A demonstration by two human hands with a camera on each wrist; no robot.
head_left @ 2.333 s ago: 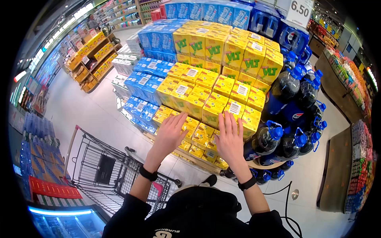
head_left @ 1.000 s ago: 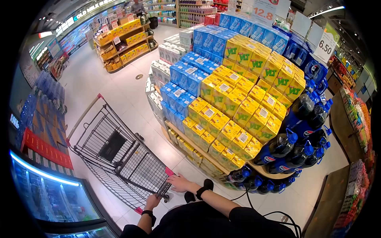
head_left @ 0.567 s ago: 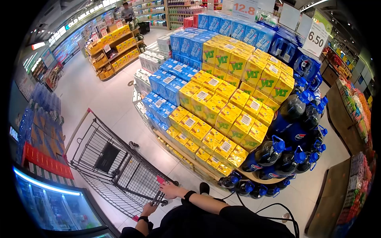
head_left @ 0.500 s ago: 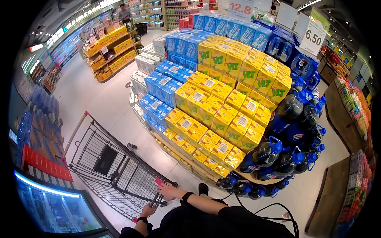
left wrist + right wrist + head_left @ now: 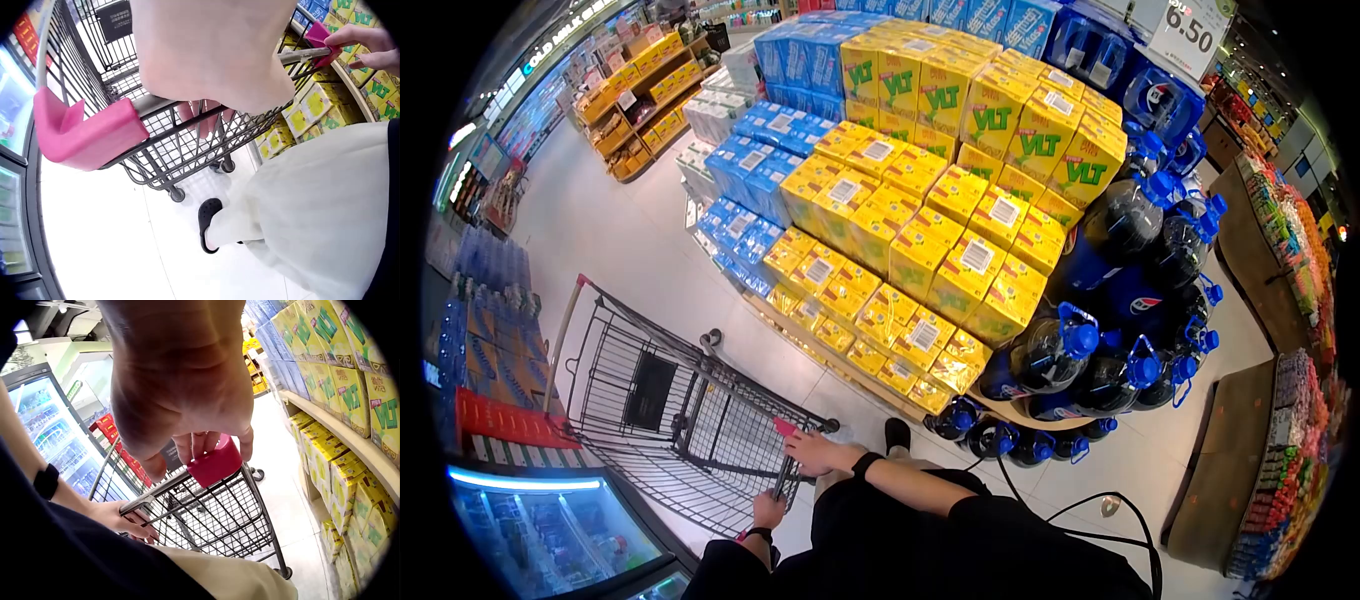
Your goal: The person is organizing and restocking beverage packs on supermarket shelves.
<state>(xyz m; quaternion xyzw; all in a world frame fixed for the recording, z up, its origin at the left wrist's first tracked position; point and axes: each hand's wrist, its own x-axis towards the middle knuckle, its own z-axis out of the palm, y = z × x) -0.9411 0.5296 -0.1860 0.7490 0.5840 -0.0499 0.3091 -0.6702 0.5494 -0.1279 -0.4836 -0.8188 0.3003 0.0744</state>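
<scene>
A wire shopping cart (image 5: 670, 400) with pink handle ends stands at the lower left. My left hand (image 5: 767, 510) grips its handle bar; in the left wrist view the fingers (image 5: 206, 119) curl under the bar beside the pink handle end (image 5: 94, 134). My right hand (image 5: 818, 453) rests at the other pink handle end (image 5: 215, 462), its fingers reaching over it and the thumb set apart in the right wrist view. Wire mesh shows through the cart basket. Yellow VLT drink cartons (image 5: 920, 335) stand stacked in steps just beyond the cart.
Blue drink cartons (image 5: 750, 170) are stacked left of the yellow ones, with large blue-capped cola bottles (image 5: 1050, 345) to the right. A glass-fronted cooler (image 5: 550, 530) stands near the cart's left side. A black cable (image 5: 1145, 535) loops at my right.
Both hands were over the yellow cartons at first; they have since come to the cart handle. The view has swung about, and the cart now sits slightly lower and further left in it.
</scene>
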